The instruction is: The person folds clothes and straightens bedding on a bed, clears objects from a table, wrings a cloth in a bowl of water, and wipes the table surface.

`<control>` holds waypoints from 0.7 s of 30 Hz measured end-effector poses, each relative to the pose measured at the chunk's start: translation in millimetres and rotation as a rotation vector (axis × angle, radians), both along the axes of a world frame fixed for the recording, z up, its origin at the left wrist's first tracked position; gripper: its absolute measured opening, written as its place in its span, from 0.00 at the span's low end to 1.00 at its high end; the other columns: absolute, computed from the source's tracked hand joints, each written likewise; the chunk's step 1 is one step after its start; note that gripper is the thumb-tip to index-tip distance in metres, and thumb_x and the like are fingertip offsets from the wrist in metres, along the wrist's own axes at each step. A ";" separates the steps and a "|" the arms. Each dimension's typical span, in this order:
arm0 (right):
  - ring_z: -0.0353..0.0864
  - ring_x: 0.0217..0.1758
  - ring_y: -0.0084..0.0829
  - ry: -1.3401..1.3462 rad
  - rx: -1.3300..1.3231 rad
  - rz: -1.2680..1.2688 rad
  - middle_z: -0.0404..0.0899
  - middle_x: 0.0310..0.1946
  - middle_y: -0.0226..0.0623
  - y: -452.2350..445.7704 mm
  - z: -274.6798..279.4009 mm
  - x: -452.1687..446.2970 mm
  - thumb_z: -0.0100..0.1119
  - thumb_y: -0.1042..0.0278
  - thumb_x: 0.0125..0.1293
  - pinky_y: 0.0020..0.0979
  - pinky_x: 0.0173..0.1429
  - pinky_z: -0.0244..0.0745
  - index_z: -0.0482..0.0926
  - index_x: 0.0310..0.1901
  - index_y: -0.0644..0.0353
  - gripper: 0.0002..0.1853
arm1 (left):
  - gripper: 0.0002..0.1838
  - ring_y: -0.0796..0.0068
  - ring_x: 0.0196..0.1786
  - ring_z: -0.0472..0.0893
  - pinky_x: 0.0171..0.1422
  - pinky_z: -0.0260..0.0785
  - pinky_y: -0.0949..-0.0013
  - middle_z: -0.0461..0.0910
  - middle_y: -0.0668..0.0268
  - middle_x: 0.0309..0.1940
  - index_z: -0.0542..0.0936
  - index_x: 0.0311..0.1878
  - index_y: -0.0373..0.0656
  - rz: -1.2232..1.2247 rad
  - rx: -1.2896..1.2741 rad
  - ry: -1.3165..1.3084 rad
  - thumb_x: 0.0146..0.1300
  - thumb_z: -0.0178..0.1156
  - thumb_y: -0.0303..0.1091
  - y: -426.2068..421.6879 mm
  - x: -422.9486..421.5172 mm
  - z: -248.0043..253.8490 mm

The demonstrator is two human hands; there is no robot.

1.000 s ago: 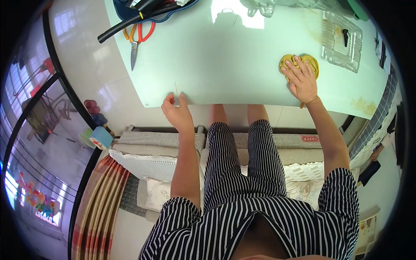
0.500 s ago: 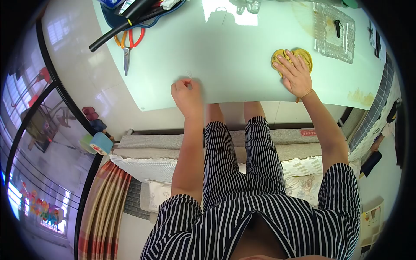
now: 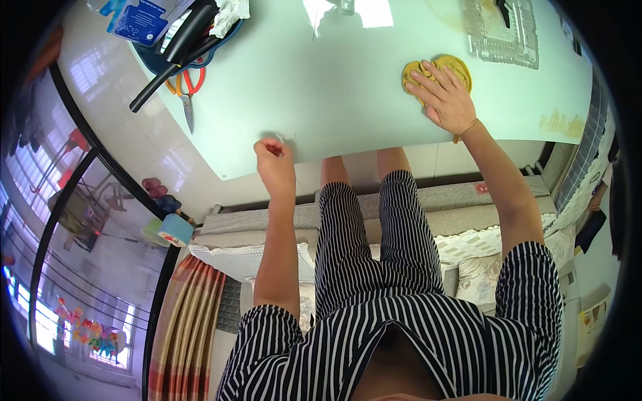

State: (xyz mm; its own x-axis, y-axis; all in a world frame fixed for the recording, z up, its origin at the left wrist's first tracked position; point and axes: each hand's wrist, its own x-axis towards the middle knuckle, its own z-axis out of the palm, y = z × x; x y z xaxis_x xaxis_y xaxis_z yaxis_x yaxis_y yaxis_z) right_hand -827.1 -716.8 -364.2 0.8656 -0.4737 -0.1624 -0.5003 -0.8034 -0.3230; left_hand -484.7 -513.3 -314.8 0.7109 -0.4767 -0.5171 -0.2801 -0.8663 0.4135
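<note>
My right hand [image 3: 447,100] lies over a crumpled yellow cloth [image 3: 456,65] on the pale green tabletop [image 3: 321,87]. Its fingers are spread across the cloth and press it against the surface. Near the front edge of the table, my left hand [image 3: 274,160] has its fingertips pinched together. Something thin and pale sticks out at those fingertips, too small to name. Orange- and red-handled scissors [image 3: 188,107] lie to the left, at the table's side edge.
A blue tray [image 3: 152,61] at the back left holds a black cylindrical tool [image 3: 190,33], packets and white tissue. At the back right stands a clear ribbed glass tray [image 3: 503,50] with a small black object [image 3: 503,12]. A sofa [image 3: 428,224] is behind my legs.
My left hand went from fingers apart to pinched, with a thin pale thing at its tips. The view has shifted and turned. My right hand stays on the cloth.
</note>
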 end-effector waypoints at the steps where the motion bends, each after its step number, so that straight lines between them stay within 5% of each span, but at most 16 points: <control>1: 0.53 0.82 0.31 -0.004 0.002 0.004 0.60 0.76 0.19 0.8 -0.3 0.2 0.60 0.66 0.59 0.43 0.82 0.51 0.66 0.73 0.35 0.38 | 0.11 0.72 0.37 0.78 0.46 0.73 0.69 0.78 0.63 0.34 0.72 0.44 0.38 0.012 -0.035 0.036 0.61 0.63 0.23 4.6 -5.7 -1.6; 12: 0.52 0.82 0.30 -0.031 0.026 -0.014 0.60 0.77 0.18 -0.1 2.5 -0.4 0.63 0.66 0.57 0.43 0.83 0.50 0.66 0.73 0.37 0.39 | 0.11 0.65 0.39 0.78 0.47 0.73 0.63 0.77 0.60 0.36 0.72 0.44 0.36 -0.228 0.092 -0.228 0.59 0.62 0.23 -4.6 -27.8 -10.6; 18: 0.53 0.81 0.30 -0.047 0.056 -0.021 0.60 0.77 0.18 -0.9 1.5 -2.0 0.64 0.65 0.58 0.43 0.83 0.51 0.66 0.73 0.37 0.39 | 0.12 0.63 0.41 0.77 0.48 0.73 0.62 0.75 0.60 0.37 0.71 0.43 0.36 0.013 0.055 0.083 0.60 0.63 0.24 -11.7 -29.9 -1.0; 21: 0.54 0.81 0.30 -0.064 0.065 -0.026 0.60 0.77 0.18 0.2 0.1 -4.1 0.64 0.65 0.58 0.43 0.83 0.51 0.65 0.73 0.37 0.39 | 0.12 0.63 0.42 0.76 0.48 0.72 0.62 0.75 0.60 0.38 0.71 0.43 0.36 -0.114 -0.016 -0.017 0.60 0.64 0.25 -9.8 -48.4 -2.9</control>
State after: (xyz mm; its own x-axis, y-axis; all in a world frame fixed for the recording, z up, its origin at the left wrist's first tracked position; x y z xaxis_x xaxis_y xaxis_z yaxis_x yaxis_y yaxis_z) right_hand -831.2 -716.6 -364.1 0.8625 -0.4868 -0.1383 -0.4977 -0.7666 -0.4058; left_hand -533.1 -523.1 -317.7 0.6599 -0.5630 -0.4975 -0.3837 -0.8219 0.4211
